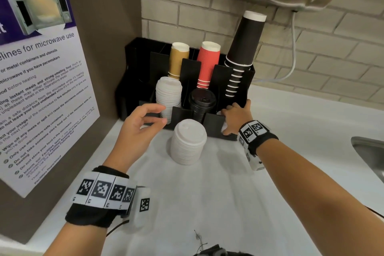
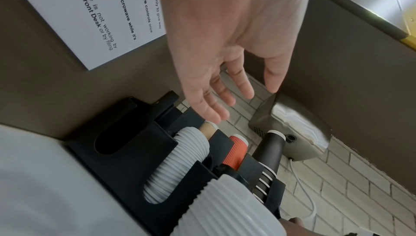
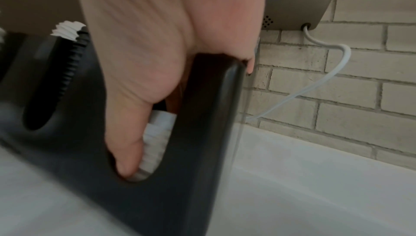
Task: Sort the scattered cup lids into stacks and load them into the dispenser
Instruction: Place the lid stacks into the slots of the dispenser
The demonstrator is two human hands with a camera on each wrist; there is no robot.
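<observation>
Right hand [image 3: 144, 83] reaches into the dispenser's [image 1: 133, 81] rightmost front slot, thumb and fingers round a short white stack [image 3: 157, 138]. Seat it squarely before letting go. Left hand [image 1: 141, 129] hovers loosely spread, empty; another stack [image 1: 188, 143] waits before the dispenser.

— What is hidden at the dispenser's [image 1: 247, 81] right slot?
— Most of the white lids [image 3: 157, 138] there are covered by the right hand [image 1: 236, 117] and the black front wall; the fingertips are lost inside.

— And elsewhere?
— The microwave notice [image 1: 41, 89] is cut off at the frame's left edge, and the sink [image 1: 372, 156] at the right. The right wrist view is blurred.
</observation>
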